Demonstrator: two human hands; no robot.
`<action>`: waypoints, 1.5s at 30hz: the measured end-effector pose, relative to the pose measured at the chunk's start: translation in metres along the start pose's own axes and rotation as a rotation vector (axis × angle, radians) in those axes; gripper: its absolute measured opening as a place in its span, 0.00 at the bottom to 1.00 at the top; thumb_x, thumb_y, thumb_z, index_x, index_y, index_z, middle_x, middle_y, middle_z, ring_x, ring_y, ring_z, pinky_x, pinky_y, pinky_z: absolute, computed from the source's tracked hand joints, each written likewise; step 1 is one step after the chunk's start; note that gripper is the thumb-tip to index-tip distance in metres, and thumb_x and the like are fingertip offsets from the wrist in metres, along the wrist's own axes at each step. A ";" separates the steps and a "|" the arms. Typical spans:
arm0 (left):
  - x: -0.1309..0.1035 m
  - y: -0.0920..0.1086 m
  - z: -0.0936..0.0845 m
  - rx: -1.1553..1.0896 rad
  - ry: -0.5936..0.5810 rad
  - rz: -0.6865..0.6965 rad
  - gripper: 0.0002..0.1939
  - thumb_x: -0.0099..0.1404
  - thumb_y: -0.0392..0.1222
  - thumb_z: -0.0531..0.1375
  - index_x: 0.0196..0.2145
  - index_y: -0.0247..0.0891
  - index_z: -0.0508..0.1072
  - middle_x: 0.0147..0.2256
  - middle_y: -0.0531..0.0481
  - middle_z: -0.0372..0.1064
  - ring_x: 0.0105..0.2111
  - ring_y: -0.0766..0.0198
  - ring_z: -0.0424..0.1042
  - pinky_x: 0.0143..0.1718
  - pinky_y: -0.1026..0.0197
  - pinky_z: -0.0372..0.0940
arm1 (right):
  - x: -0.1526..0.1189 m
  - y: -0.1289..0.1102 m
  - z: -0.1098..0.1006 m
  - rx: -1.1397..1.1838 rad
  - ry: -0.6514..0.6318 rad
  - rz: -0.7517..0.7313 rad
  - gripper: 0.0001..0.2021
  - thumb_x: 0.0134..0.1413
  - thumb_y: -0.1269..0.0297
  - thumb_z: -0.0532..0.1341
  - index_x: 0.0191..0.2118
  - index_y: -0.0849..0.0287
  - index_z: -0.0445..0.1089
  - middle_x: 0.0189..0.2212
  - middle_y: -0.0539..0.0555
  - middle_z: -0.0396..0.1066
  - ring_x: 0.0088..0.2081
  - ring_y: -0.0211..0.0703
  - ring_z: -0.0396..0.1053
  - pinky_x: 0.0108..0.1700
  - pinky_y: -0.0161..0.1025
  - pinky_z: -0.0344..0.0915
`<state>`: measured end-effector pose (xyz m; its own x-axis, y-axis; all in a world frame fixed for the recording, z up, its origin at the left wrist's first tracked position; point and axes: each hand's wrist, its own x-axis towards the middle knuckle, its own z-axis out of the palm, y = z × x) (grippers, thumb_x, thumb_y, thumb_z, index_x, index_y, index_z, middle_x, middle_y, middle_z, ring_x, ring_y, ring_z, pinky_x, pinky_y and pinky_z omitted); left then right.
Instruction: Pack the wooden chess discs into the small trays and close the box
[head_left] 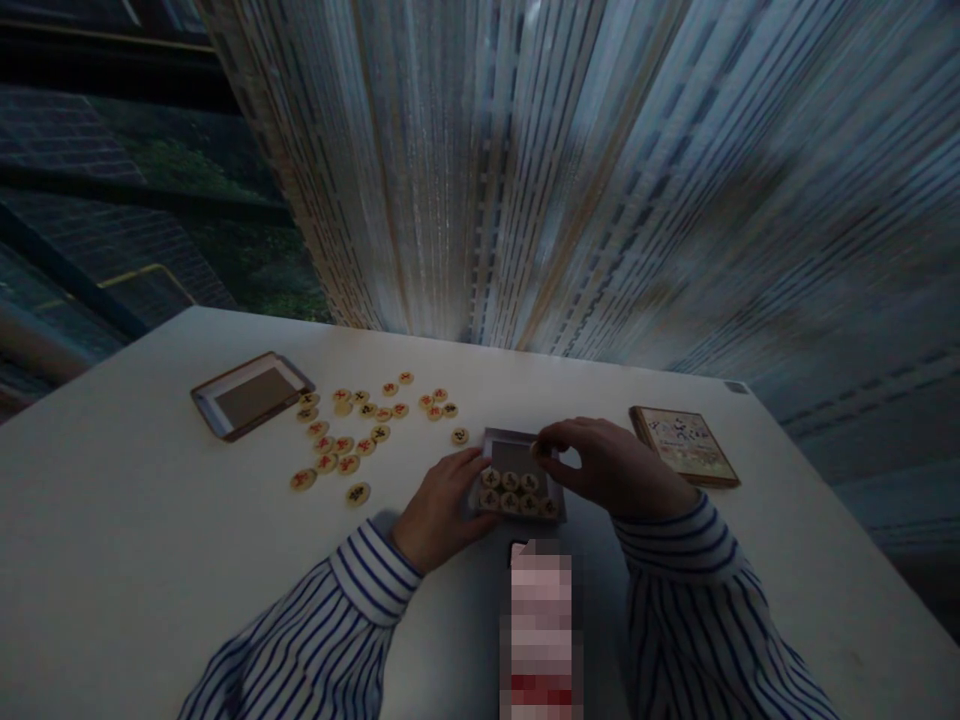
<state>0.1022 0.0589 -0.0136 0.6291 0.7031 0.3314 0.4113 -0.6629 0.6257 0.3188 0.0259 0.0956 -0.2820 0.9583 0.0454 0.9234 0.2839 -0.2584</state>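
Observation:
Round wooden pieces with dark characters (510,502) lie in two rows along the near side of a small open box (555,505). My left hand (446,508) holds the box by its left side, fingers at the far-left edge and thumb at the near-left corner. Over the box's far-right part, my right hand (611,465) pinches one round piece (537,451) between thumb and fingertips. Many loose round pieces (348,464), marked in red or black, are scattered on the white table (225,560) left of the box.
An open box lid or tray (251,396) rests at the far left of the table. On the right lies a box with a printed cover (686,445). A string curtain (525,180) hangs behind the table. A blurred-out object (540,630) sits at the near edge.

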 end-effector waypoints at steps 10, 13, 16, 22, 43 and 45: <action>-0.001 -0.002 0.003 0.081 -0.018 0.047 0.35 0.50 0.40 0.64 0.55 0.40 0.58 0.54 0.38 0.58 0.54 0.49 0.58 0.51 0.44 0.58 | -0.002 0.003 0.000 -0.035 -0.057 0.038 0.09 0.51 0.65 0.56 0.36 0.57 0.71 0.31 0.52 0.73 0.33 0.41 0.69 0.36 0.36 0.61; 0.000 -0.002 0.003 0.089 -0.021 0.046 0.34 0.51 0.40 0.64 0.55 0.40 0.58 0.54 0.37 0.59 0.54 0.48 0.59 0.51 0.43 0.58 | -0.003 0.004 -0.001 -0.036 -0.087 0.051 0.09 0.52 0.64 0.55 0.36 0.57 0.72 0.31 0.53 0.73 0.34 0.41 0.69 0.36 0.36 0.61; 0.000 -0.002 0.003 0.098 -0.020 0.053 0.33 0.51 0.40 0.64 0.54 0.38 0.59 0.54 0.36 0.60 0.54 0.48 0.59 0.51 0.43 0.58 | -0.003 0.004 -0.002 -0.036 -0.108 0.063 0.09 0.52 0.64 0.55 0.36 0.57 0.72 0.32 0.53 0.73 0.34 0.42 0.69 0.36 0.36 0.61; 0.000 -0.002 0.004 0.113 -0.004 0.058 0.31 0.53 0.43 0.63 0.53 0.38 0.59 0.53 0.37 0.61 0.53 0.49 0.60 0.50 0.43 0.59 | -0.005 0.006 -0.002 -0.057 -0.108 0.065 0.09 0.51 0.64 0.55 0.36 0.57 0.72 0.31 0.53 0.73 0.33 0.41 0.69 0.34 0.36 0.61; 0.000 -0.002 0.005 0.119 0.016 0.070 0.29 0.53 0.43 0.62 0.53 0.39 0.61 0.53 0.37 0.62 0.52 0.48 0.61 0.49 0.43 0.60 | -0.003 0.010 0.008 -0.074 -0.251 0.117 0.09 0.50 0.65 0.55 0.35 0.57 0.71 0.33 0.54 0.74 0.35 0.44 0.70 0.35 0.37 0.62; 0.000 -0.002 0.005 0.122 0.019 0.069 0.29 0.53 0.42 0.62 0.53 0.39 0.61 0.53 0.37 0.62 0.52 0.48 0.61 0.49 0.43 0.60 | -0.002 0.010 0.009 -0.078 -0.253 0.115 0.09 0.50 0.65 0.55 0.35 0.57 0.71 0.33 0.54 0.74 0.35 0.43 0.70 0.35 0.37 0.62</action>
<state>0.1050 0.0590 -0.0179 0.6466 0.6588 0.3845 0.4456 -0.7353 0.5106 0.3268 0.0263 0.0844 -0.2216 0.9490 -0.2244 0.9674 0.1850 -0.1729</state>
